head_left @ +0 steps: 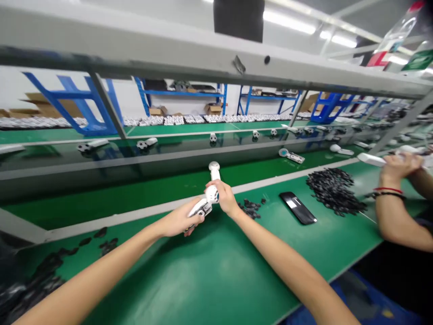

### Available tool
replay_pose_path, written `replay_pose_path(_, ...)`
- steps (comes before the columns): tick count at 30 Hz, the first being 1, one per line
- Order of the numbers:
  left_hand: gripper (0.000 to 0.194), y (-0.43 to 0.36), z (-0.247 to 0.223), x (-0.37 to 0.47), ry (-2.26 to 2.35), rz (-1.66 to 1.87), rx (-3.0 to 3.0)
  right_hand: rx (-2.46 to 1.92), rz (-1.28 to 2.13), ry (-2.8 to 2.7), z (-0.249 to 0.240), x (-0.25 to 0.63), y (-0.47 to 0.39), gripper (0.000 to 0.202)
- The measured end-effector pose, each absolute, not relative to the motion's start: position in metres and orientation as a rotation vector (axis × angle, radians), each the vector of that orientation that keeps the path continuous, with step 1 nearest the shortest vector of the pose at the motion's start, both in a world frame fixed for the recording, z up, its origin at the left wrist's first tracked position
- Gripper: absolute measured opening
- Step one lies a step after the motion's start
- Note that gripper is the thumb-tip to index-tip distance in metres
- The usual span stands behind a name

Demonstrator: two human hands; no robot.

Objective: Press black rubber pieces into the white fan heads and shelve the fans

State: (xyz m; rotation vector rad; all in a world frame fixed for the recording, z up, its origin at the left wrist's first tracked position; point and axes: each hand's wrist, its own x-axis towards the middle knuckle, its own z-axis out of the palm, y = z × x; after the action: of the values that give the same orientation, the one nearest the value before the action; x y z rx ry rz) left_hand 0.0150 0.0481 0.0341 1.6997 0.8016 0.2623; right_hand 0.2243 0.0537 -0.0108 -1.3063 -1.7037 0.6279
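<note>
My left hand (182,220) is closed around the handle of a white round-headed device (203,206), whose handle side shows dark inner parts. My right hand (223,197) is curled against its round head, fingers bent over the top. Just beyond those fingers is a second white piece with a round end (214,168). Whether my right hand also touches that one, I cannot tell. Small black parts (250,208) lie on the green work surface (216,280) to the right of my right hand.
A black phone (297,207) and a heap of black parts (334,189) lie to the right. There a co-worker's hands (402,164) hold a white piece. More black parts (43,275) lie at left. A conveyor belt (162,180) carries several white devices; a shelf beam (189,49) crosses above.
</note>
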Motion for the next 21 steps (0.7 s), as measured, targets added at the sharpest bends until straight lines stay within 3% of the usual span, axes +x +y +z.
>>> replay_pose_path(3, 0.042, 0.012, 0.026, 0.023, 0.650, 0.268, 1.678, -1.251, 0.783, -1.804, -0.003, 0.259, 0.033, 0.074)
replay_pose_path(6, 0.042, -0.002, 0.013, 0.038, 0.601, 0.429, 1.510, -1.352, 0.679, -1.845, 0.007, 0.310, 0.023, 0.070)
replay_pose_path(10, 0.057, -0.003, -0.004, 0.060, 0.598, 0.594, 1.145, -1.556, 0.498, -1.931, 0.007, 0.364, 0.023, 0.037)
replay_pose_path(21, 0.048, 0.017, -0.015, 0.068, 0.736, 0.747, 1.031, -1.890, 0.291, -2.012, -0.020, 0.347, 0.022, 0.017)
